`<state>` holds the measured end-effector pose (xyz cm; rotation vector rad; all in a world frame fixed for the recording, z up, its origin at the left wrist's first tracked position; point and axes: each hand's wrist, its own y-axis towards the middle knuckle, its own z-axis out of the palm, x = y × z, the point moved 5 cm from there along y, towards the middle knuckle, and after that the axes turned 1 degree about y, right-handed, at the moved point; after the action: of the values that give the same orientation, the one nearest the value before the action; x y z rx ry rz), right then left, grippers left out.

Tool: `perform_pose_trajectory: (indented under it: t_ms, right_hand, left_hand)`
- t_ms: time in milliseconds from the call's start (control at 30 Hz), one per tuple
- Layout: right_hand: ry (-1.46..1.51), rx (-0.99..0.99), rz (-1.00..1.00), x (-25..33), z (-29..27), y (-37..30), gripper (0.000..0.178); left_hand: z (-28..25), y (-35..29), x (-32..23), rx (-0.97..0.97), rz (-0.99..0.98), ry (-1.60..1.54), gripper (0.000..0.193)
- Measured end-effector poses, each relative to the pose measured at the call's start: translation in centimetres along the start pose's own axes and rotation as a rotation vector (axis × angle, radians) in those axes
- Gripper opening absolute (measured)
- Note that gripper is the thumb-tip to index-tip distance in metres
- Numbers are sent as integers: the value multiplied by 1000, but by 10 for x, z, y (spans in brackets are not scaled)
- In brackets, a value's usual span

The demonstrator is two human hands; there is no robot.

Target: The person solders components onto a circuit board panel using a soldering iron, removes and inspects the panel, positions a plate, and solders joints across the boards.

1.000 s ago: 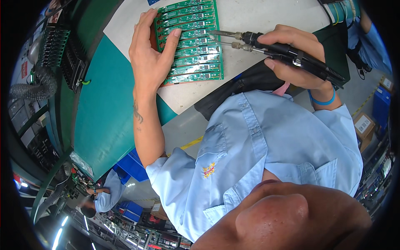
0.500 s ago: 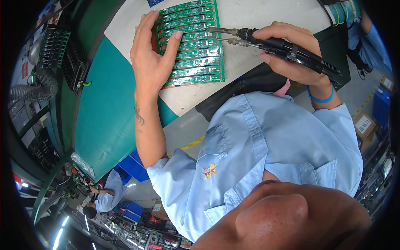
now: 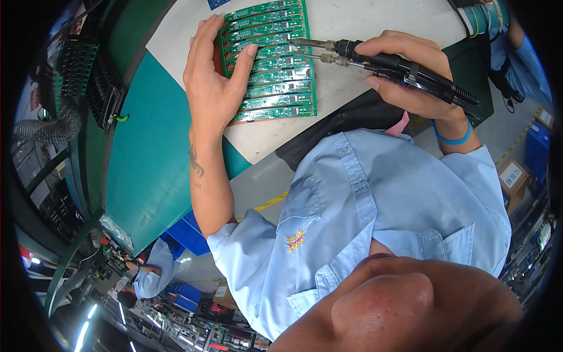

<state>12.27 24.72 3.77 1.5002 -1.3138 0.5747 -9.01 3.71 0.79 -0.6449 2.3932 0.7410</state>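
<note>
The left hand (image 3: 214, 88) lies flat, fingers spread, on the green panel of circuit boards (image 3: 278, 73); the right hand (image 3: 407, 73) grips a black two-tipped soldering tool (image 3: 381, 58) (tips over the boards).

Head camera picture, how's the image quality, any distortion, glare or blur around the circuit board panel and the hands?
Head view: strong fisheye bending, with a dark rim; even bright light; the green circuit board panel, left hand and right hand holding the soldering tweezers look sharp; mild glare on the white mat; the face at the lower edge is soft.

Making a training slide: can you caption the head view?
Left hand steadies a green circuit-board panel while right hand holds black soldering tweezers to it.
</note>
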Motion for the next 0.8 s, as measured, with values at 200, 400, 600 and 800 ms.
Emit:
perform_pose_trajectory:
  t_ms: [200,400,600,800]
  right_hand:
    - [2,-16,-7,2,-2,0,51]
    - [-31,-88,21,6,-6,0,50]
    - [-19,-139,13,2,-3,4,47]
    - [-18,-124,5,0,-3,5,46]
  left_hand:
    - [0,0,0,1,4,15,57]
    - [-1,1,0,0,-2,7,57]
    - [-1,1,-2,-2,14,18,56]
    - [-1,0,-2,-1,25,25,57]
